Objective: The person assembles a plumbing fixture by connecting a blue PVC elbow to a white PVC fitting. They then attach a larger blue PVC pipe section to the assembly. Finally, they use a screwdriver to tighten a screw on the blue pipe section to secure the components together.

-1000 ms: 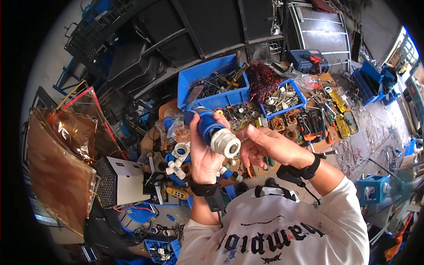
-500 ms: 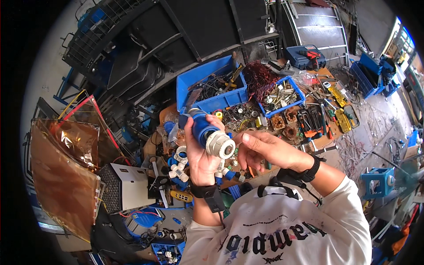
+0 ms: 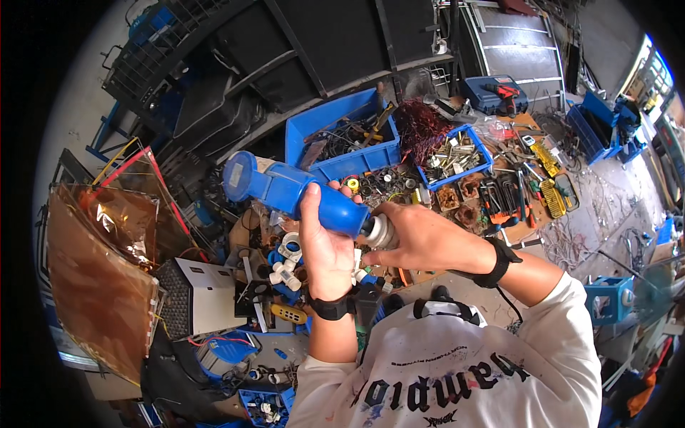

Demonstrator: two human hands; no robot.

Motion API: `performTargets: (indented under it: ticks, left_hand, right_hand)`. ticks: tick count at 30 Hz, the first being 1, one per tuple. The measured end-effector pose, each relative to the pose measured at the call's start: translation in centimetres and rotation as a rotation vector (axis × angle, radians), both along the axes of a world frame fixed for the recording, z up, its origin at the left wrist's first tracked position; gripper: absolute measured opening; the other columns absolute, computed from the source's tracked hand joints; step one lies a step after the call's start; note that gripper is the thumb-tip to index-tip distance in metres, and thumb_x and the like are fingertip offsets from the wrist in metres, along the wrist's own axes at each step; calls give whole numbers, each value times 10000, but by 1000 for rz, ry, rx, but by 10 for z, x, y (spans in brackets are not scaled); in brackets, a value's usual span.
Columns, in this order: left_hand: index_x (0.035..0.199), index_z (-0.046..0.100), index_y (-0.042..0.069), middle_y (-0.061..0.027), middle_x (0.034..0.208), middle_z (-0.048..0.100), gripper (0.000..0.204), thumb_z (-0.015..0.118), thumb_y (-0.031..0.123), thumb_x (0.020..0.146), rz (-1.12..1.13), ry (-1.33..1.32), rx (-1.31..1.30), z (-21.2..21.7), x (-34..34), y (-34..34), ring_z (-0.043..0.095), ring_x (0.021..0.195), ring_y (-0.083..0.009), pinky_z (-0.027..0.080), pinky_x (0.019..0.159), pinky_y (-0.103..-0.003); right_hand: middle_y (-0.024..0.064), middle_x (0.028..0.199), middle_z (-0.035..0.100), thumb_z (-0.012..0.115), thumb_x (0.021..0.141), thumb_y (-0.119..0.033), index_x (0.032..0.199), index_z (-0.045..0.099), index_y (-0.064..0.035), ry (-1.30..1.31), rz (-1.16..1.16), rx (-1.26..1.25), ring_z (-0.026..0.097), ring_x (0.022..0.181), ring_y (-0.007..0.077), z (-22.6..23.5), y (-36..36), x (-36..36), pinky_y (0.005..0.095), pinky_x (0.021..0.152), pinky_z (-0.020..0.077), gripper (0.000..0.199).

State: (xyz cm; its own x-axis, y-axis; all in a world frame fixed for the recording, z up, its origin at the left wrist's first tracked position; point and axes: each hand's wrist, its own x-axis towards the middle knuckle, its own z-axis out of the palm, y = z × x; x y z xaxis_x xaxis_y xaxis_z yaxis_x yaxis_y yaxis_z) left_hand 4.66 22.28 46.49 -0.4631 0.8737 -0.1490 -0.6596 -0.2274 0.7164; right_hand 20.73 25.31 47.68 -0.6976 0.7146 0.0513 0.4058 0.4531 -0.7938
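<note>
Left hand (image 3: 325,246): we clamp the blue plastic cylindrical plug (image 3: 292,191);
Right hand (image 3: 421,239): we grip its grey end cap (image 3: 378,232), beside left hand

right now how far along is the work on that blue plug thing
Done: the blue connector body is up off the cluttered bench, gripped in the left hand. In hand: the right hand is closed over the grey-white cap at its lower end, which sits against the body. Left: whether the cap is fully seated can't be told, since the fingers hide the joint.
</note>
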Motion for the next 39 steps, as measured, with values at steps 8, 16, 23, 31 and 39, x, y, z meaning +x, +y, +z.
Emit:
performTargets:
  ticks: [8,16,23,31,39]
  left_hand:
    - [1143,538,22,-86,1038,618,384,689,286,909,87,160,97,16,9,-15,628,923,-208,550,813,-404]
    - [1014,582,11,-102,916,643,443,652,436,911,-233,-295,89,-2,-30,-7,620,859,-232,533,827,-382]
    - [996,573,10,-114,889,632,455,690,435,882,-331,-518,13,-8,-35,-7,611,828,-239,552,797,-359]
    - [1030,523,18,-96,949,587,471,703,425,874,-422,-749,58,-9,-38,-8,607,866,-235,552,831,-373]
    - [994,557,30,-103,934,624,434,673,435,888,-487,-639,25,-13,-39,-8,645,915,-280,546,891,-441]
  right_hand:
    - [262,834,674,825,695,-317,1096,578,66,41,-23,11,678,803,405,4,2,-20,433,722,530,607]
    - [264,689,624,721,695,-160,928,605,86,167,-36,27,658,688,424,12,-7,-25,448,620,511,357]
    - [270,707,630,768,716,-242,893,608,86,111,12,14,659,700,428,7,-4,-26,454,632,518,406]
    - [281,715,629,763,725,-253,796,607,100,28,104,53,658,719,434,16,1,-26,445,665,528,392]
    - [267,647,610,734,708,-266,793,621,114,86,116,-29,657,671,419,13,4,-24,443,634,530,405]
